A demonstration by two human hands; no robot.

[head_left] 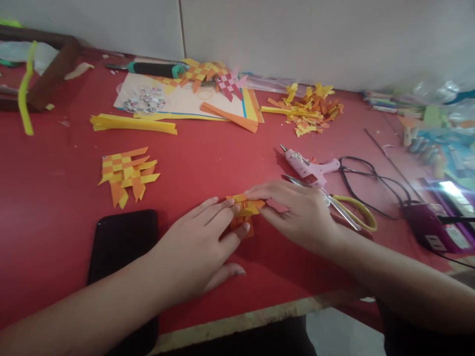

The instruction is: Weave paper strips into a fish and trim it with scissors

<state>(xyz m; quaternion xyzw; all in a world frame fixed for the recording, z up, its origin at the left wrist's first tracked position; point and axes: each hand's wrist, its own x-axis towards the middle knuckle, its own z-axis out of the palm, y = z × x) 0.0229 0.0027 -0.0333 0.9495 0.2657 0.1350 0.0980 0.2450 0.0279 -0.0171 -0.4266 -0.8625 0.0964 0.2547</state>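
Observation:
A small weave of orange and yellow paper strips (245, 210) lies on the red table between my hands. My left hand (200, 242) rests with fingers spread, its fingertips on the left and lower part of the weave and its thumb out on the table. At the weave's right side, my right hand (297, 207) has a strip end between thumb and fingers. Its palm side is hidden. Just beyond that hand lie a pink glue gun (306, 165) and scissors with a yellow handle (361, 212), partly covered. A finished-looking woven paper fish (128, 170) lies to the left.
A black phone (124, 242) lies beside my left forearm. Behind are yellow strips (133, 124), a bag of googly eyes (144, 100), a cutter (156, 69), a pink woven fish (230, 85) and paper scraps (315, 109). A black cable (365, 170) and purple box (430, 227) are right.

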